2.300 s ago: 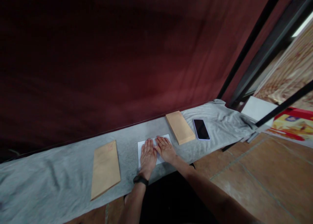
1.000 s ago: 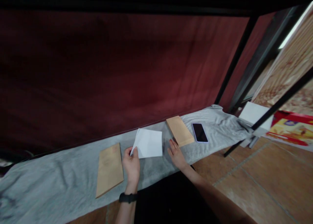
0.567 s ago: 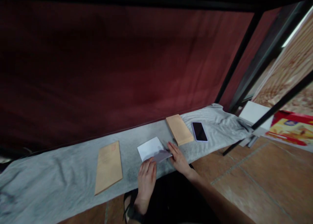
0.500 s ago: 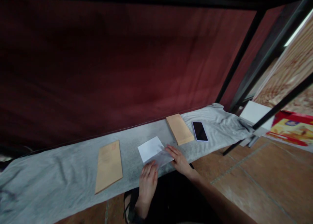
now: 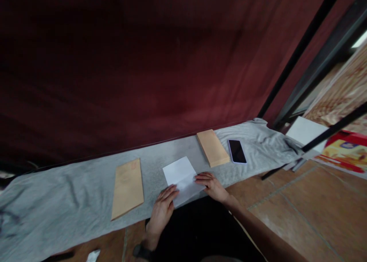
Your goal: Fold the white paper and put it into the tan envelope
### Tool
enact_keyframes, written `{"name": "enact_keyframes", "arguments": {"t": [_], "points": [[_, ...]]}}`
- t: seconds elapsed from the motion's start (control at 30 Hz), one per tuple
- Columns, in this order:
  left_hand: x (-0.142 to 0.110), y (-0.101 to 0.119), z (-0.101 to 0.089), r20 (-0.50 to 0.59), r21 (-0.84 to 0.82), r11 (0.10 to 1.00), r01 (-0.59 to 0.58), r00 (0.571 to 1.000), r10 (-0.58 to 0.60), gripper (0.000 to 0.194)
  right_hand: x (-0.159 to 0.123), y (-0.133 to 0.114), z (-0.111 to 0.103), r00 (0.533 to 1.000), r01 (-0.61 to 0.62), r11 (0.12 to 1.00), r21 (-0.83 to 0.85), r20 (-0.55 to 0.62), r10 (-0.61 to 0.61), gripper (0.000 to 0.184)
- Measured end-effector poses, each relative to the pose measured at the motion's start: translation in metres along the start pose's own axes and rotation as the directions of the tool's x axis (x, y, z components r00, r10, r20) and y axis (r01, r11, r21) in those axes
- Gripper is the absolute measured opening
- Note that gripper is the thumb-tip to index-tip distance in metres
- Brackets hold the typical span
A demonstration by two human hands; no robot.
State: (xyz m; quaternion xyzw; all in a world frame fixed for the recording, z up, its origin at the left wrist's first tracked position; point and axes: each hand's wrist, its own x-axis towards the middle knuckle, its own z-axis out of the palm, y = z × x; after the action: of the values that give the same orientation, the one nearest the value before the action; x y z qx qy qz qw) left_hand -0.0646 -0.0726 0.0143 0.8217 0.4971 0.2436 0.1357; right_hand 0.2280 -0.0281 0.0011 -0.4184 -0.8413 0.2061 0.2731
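Note:
A sheet of white paper (image 5: pixel 179 172) with a crease across it lies on the grey cloth, its near part greyer than the far part. My left hand (image 5: pixel 163 207) grips its left edge close to the crease, fingers together. On the opposite edge, my right hand (image 5: pixel 211 185) has its fingers closed over the paper. The thumbs are mostly hidden. Left of the paper rests a brown envelope (image 5: pixel 128 189) with a small reddish mark near its top. Beyond my right hand is a stack of brown envelopes (image 5: pixel 213 148).
A phone (image 5: pixel 237 152) with a dark screen and pale purple edge lies right of the stack. The grey cloth (image 5: pixel 71 193) covers a narrow bench against a dark red wall (image 5: pixel 143 82). Black metal bars (image 5: pixel 298 55) and a red-and-yellow box (image 5: pixel 348 151) stand at the right.
My left hand has moved left, from the paper's near edge to its left side. The near part of the paper shows more fully and looks flatter. The view has shifted slightly.

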Motion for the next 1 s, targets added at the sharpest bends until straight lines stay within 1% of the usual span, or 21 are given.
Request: {"name": "enact_keyframes", "arguments": {"t": [0.07,0.13,0.23,0.27,0.3,0.33,0.4,0.5,0.6,0.67,0.73,0.8,0.87,1.0], "points": [[0.001,-0.002,-0.002,0.017,-0.039,0.999,0.008,1.000,-0.008,0.054,0.001,0.002,-0.001,1.000,0.010,1.000,0.027,-0.001,-0.010,0.059],[0.003,-0.003,-0.004,0.015,-0.093,0.995,0.033,0.999,-0.031,0.046,0.002,0.003,-0.002,1.000,0.006,0.999,0.046,-0.005,-0.006,0.050],[0.006,-0.004,-0.003,-0.033,-0.180,0.977,0.111,0.992,-0.119,0.029,0.008,0.006,-0.002,0.999,-0.039,0.998,0.051,-0.025,0.040,0.031],[0.008,-0.003,-0.001,-0.057,-0.204,0.968,0.147,0.985,-0.162,0.026,0.011,0.007,-0.002,0.997,-0.066,0.997,0.037,-0.038,0.067,0.023],[0.010,-0.003,0.000,-0.080,-0.226,0.956,0.185,0.975,-0.208,0.026,0.015,0.007,-0.002,0.994,-0.097,0.995,0.015,-0.049,0.097,0.017],[0.013,-0.003,0.002,-0.100,-0.245,0.943,0.224,0.962,-0.254,0.027,0.019,0.007,-0.002,0.990,-0.129,0.992,-0.012,-0.058,0.128,0.016],[0.018,-0.002,0.006,-0.143,-0.276,0.913,0.301,0.926,-0.349,0.031,0.027,0.006,-0.001,0.981,-0.183,0.982,-0.049,-0.074,0.179,0.022],[0.027,0.000,0.009,-0.193,-0.301,0.857,0.418,0.853,-0.484,0.034,0.041,0.002,0.000,0.971,-0.224,0.974,-0.040,-0.094,0.219,0.023],[0.038,0.002,0.009,-0.200,-0.266,0.803,0.534,0.784,-0.588,0.032,0.057,-0.001,0.004,0.954,-0.284,0.957,-0.053,-0.114,0.277,0.023],[0.045,0.003,0.007,-0.205,-0.215,0.777,0.592,0.751,-0.628,0.030,0.066,-0.003,0.008,0.937,-0.341,0.934,-0.108,-0.118,0.328,0.023],[0.052,0.003,0.004,-0.207,-0.162,0.760,0.629,0.731,-0.650,0.027,0.073,-0.003,0.012,0.922,-0.386,0.904,-0.182,-0.124,0.368,0.023],[0.058,0.004,0.001,-0.186,-0.109,0.748,0.655,0.725,-0.663,0.025,0.078,-0.003,0.016,0.910,-0.415,0.878,-0.240,-0.130,0.395,0.022],[0.063,0.006,-0.002,-0.152,-0.060,0.733,0.678,0.719,-0.678,0.025,0.080,-0.003,0.019,0.901,-0.433,0.859,-0.273,-0.138,0.410,0.021],[0.069,0.013,-0.004,-0.123,0.014,0.680,0.733,0.676,-0.726,0.029,0.081,-0.004,0.023,0.901,-0.435,0.848,-0.302,-0.161,0.404,0.022]]}}
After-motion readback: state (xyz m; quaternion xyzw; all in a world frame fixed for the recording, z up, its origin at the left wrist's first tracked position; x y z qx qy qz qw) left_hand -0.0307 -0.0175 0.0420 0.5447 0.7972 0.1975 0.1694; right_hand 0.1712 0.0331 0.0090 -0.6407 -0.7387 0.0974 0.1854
